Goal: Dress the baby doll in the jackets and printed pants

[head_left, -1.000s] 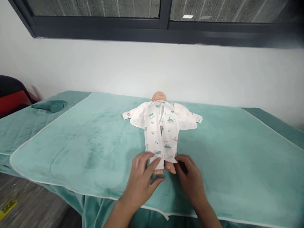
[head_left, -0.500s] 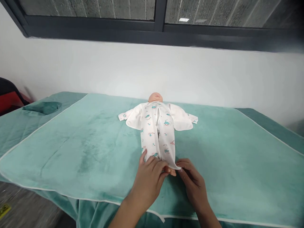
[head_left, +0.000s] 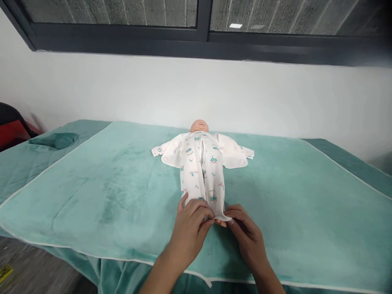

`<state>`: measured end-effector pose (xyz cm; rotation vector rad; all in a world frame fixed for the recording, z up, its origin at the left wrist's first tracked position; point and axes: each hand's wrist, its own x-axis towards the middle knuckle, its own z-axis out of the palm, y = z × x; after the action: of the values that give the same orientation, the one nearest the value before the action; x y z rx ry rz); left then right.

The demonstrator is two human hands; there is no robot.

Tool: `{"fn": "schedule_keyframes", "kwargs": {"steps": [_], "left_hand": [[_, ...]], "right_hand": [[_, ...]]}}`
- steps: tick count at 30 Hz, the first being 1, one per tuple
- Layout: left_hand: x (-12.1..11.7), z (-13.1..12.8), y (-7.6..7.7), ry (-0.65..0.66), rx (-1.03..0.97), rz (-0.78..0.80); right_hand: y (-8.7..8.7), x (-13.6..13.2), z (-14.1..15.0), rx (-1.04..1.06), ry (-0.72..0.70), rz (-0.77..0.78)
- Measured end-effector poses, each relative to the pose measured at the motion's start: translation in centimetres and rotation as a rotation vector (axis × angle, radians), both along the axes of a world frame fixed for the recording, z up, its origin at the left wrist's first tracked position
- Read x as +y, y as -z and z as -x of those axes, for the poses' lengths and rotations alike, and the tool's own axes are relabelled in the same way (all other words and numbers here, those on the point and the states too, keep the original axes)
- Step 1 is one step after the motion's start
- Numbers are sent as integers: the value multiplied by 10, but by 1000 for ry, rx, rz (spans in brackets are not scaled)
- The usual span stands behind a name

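Note:
A baby doll (head_left: pixel 199 125) lies on its back on a teal towel (head_left: pixel 101 188), head toward the wall. It wears a white romper (head_left: pixel 202 171) printed with small teal and pink figures, sleeves spread to both sides. My left hand (head_left: pixel 190 230) has its fingers closed on the romper's left leg hem. My right hand (head_left: pixel 246 234) pinches the right leg hem, where a bit of the doll's foot (head_left: pixel 221 223) shows between my fingers.
The towel covers a teal-draped table (head_left: pixel 352 161) against a white wall under a dark window frame (head_left: pixel 196 38). A folded teal cloth (head_left: pixel 55 140) lies at the far left. A red and black chair (head_left: pixel 12 126) stands beyond the left edge. The floor shows lower left.
My left hand went from lying open beside the doll's feet to closing on the romper hem. The romper's open front has come together and the legs are drawn straighter.

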<state>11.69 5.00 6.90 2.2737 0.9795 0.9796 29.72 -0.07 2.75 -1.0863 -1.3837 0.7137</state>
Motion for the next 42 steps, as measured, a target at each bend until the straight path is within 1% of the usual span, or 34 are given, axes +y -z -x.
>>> {"fn": "schedule_keyframes", "kwargs": {"steps": [4, 9, 11, 14, 18, 21, 24, 27, 31, 36, 39, 42], "left_hand": [[-5, 1, -2, 9, -59, -13], [-13, -1, 0, 12, -97, -138], [-15, -2, 3, 20, -100, -180], [-15, -1, 10, 9, -123, -193], [-16, 1, 18, -31, -135, -221], [-15, -1, 22, -73, -73, -256], [-15, -6, 23, -152, -11, -237], [-16, -11, 22, -174, -25, -242], [-22, -12, 19, -156, -111, -287], [-26, -5, 18, -44, -122, -240], [-25, 0, 16, 27, -140, -215], [-20, 6, 10, 41, -210, -133]], "right_hand": [[3, 2, 3, -68, 32, -33], [7, 5, 8, -114, 171, -2], [7, 5, 9, -157, 197, 5], [6, 3, 10, -163, 168, 9], [11, -4, 5, -38, 80, -17], [14, -6, 2, 26, 52, -33], [15, -7, 2, 40, 38, -35], [13, -6, 6, -5, 77, -29], [12, -6, 12, -165, 179, -30], [14, -10, 15, -329, 277, -69], [18, -15, 16, -416, 285, -80], [18, -20, 14, -422, 258, -57]]}}
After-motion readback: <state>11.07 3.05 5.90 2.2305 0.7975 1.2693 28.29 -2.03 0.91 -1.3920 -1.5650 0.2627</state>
